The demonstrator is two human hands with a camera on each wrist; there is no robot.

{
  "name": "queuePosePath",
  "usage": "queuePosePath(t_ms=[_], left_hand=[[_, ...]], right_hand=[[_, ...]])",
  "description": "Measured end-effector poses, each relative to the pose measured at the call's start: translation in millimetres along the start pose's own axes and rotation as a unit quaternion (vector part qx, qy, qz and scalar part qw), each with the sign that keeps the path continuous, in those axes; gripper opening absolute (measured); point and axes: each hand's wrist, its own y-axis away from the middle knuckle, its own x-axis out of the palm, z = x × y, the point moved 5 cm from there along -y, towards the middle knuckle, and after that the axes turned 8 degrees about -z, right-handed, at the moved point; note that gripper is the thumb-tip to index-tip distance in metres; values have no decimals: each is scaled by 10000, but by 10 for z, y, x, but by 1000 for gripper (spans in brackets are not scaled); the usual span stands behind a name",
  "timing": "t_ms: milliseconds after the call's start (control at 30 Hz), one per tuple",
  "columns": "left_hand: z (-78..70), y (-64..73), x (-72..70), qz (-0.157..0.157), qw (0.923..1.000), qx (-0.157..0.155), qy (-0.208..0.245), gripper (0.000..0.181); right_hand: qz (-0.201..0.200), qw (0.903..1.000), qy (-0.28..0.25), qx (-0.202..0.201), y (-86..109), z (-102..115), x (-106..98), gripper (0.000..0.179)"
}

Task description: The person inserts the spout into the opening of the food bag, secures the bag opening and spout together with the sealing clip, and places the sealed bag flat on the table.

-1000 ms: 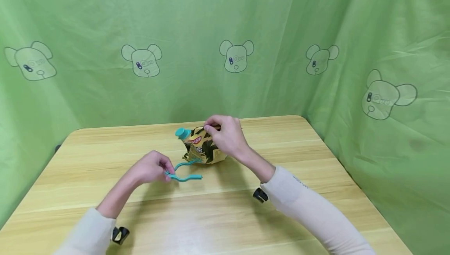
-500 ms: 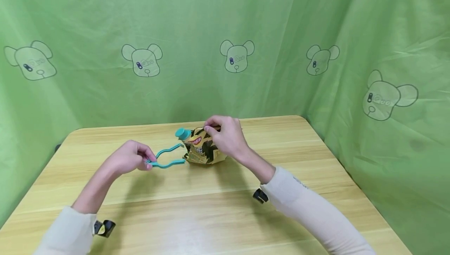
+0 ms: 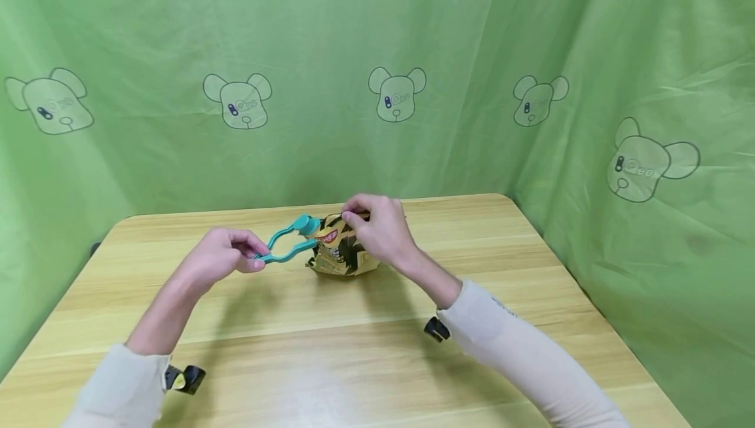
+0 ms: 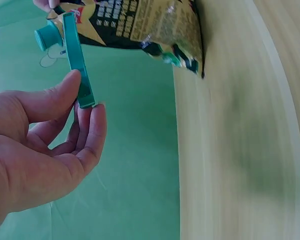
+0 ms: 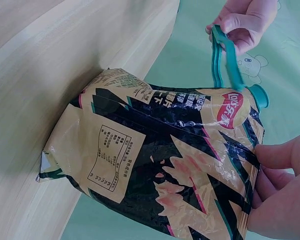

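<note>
My left hand (image 3: pixel 221 254) pinches the hinge end of a teal bag clip (image 3: pixel 290 255) between thumb and fingertips. The clip's two wavy arms stand spread, tips at the upper left of a gold-and-black chip bag (image 3: pixel 348 254). A teal spout with a round cap (image 3: pixel 306 223) sits at that corner, and the clip's far arm overlaps it. In the left wrist view the clip (image 4: pixel 77 65) appears edge-on beside the capped spout (image 4: pixel 47 36). My right hand (image 3: pixel 383 228) pinches the bag's top edge, visible in the right wrist view along the bag (image 5: pixel 155 150).
Bag and hands are over a light wooden table (image 3: pixel 330 375). Green curtains (image 3: pixel 318 153) printed with bear heads surround its back and sides. Black camera mounts (image 3: pixel 436 329) hang at both sleeve cuffs.
My left hand has carried the clip left from in front of the bag, then up and back to the right beside the spout. The right hand and bag stay nearly still.
</note>
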Motion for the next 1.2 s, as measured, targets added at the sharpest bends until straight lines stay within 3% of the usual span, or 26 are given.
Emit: queuePosePath(t_ms=[400,767,1033,1200], left_hand=[[-188,-48,162,13,9991,238,364,22],[-241,-66,289,-102,9979,202,605,23],[-252,-77,319,-292,9961,13,838,22],[-254,-70,315,-438,9941,52,987,25]], right_hand=[[6,10000,-24,18,4,18,-2,8],[3,10000,-34,42,11,11,1,9],[0,10000,-63,62,16,8,5,10],[-19,10000,-64,66,13,4,2,9]])
